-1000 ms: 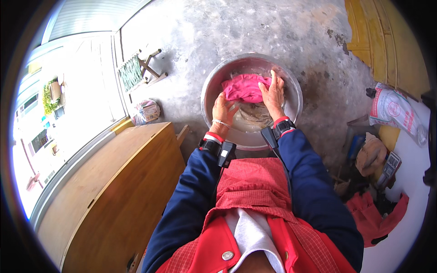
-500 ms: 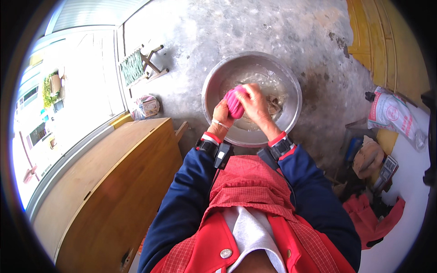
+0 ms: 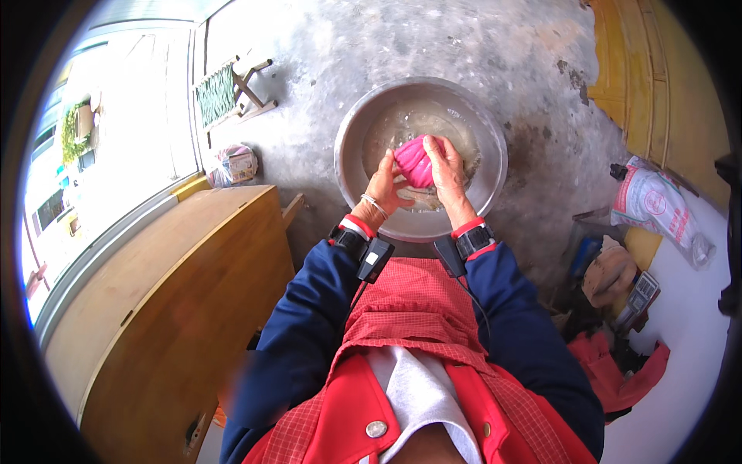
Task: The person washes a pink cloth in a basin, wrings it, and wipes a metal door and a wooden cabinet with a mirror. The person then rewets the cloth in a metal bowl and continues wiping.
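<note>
Over the wide metal basin, a wet-looking bright pink cloth is bunched between my two hands. My right hand grips its right side, thumb laid across the top. At the lower left of the bundle is my left hand, cupped against it with the fingers a little apart. Shallow cloudy water covers the basin's bottom. Something brownish lies in the water below the cloth, partly hidden by my hands.
A wooden cabinet stands at my left, beside a bright window. Beyond it are a folding stool and a small wrapped bundle. On the right lie a white sack, red clothing and other items along the wall.
The pink cloth has gone from a tight ball to a looser, wider bundle, slightly right in the basin. My left hand's fingers have spread, and my right hand has moved down its side.
</note>
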{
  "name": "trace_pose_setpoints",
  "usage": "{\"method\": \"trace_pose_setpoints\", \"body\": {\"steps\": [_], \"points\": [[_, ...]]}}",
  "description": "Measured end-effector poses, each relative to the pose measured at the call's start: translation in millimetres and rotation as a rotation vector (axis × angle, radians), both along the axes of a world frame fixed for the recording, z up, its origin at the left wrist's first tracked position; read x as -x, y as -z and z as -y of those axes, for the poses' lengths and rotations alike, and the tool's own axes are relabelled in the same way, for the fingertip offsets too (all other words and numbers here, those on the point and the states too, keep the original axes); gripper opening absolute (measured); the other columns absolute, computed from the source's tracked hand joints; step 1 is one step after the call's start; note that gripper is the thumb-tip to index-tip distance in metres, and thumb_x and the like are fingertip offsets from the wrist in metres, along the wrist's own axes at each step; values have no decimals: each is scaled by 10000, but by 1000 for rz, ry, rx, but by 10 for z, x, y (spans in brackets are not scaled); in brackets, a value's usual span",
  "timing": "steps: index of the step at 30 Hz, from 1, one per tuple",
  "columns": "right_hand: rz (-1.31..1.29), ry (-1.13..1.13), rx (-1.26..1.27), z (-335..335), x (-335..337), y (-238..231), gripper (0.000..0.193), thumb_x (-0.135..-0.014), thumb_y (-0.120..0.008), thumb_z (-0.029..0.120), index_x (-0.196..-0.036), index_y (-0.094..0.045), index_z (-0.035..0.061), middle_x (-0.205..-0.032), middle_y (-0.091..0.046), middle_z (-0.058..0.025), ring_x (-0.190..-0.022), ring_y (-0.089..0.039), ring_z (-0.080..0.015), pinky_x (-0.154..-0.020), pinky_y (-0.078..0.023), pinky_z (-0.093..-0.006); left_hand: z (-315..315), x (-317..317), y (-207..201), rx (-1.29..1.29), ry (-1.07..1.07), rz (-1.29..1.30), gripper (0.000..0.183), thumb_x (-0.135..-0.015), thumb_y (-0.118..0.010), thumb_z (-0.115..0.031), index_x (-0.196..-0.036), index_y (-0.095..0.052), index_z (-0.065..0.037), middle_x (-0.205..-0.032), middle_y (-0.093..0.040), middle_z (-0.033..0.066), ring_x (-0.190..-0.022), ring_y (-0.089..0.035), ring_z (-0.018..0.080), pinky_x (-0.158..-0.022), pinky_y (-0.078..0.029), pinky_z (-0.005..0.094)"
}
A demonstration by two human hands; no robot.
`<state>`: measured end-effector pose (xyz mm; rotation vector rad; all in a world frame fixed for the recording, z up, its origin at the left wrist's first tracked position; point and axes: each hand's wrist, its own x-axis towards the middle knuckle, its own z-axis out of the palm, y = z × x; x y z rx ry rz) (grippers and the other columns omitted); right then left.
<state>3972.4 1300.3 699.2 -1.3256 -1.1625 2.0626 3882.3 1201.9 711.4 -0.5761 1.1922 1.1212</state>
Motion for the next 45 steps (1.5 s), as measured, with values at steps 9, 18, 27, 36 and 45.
{"method": "trace_pose_setpoints", "body": {"steps": [9,18,27,36,45], "points": [[239,-160,-443,304,1,-258,240,-863,-588,268,-919,-547,38,-897,-590,-115,-846,-566,-249,-757,-439,-344,-136,-113,166,-277,-508,106,223,-849,-573,-295,-946,-566,-95,-854,-604,46,-806,-582,211,-802,-477,374],[90,77,374,228,4,28,314,-904,-455,301,-1071,-533,46,-998,-562,-74,-910,-553,-178,-778,-469,-315,-234,-229,-90,-465,-135,-842,146,-836,-464,-5,-877,-604,-19,-966,-604,64,-917,-542,146,-838,-427,270],[-122,-179,774,125,-181,-33,299,-886,-480,294,-1056,-542,55,-1005,-563,-52,-922,-570,-156,-746,-495,-317,-214,38,-373,-923,435,-968,199,-722,-426,62,-719,-607,-19,-828,-607,87,-820,-578,190,-783,-440,284],[39,-242,494,243,-168,-59,440,-911,-469,381,-1200,-471,50,-1098,-542,-49,-1000,-539,-159,-819,-468,-317,-196,-51,-150,-342,-207,-555,211,-739,-398,92,-702,-573,-22,-688,-575,54,-621,-545,148,-608,-458,252],[-259,63,390,476,-86,-151,584,-902,-439,482,-1390,-292,196,-1349,-342,-54,-1234,-354,-184,-943,-391,-364,-264,-3,83,21,-740,-396,218,-748,-403,97,-842,-539,-46,-700,-539,72,-568,-528,174,-542,-483,302]]}}
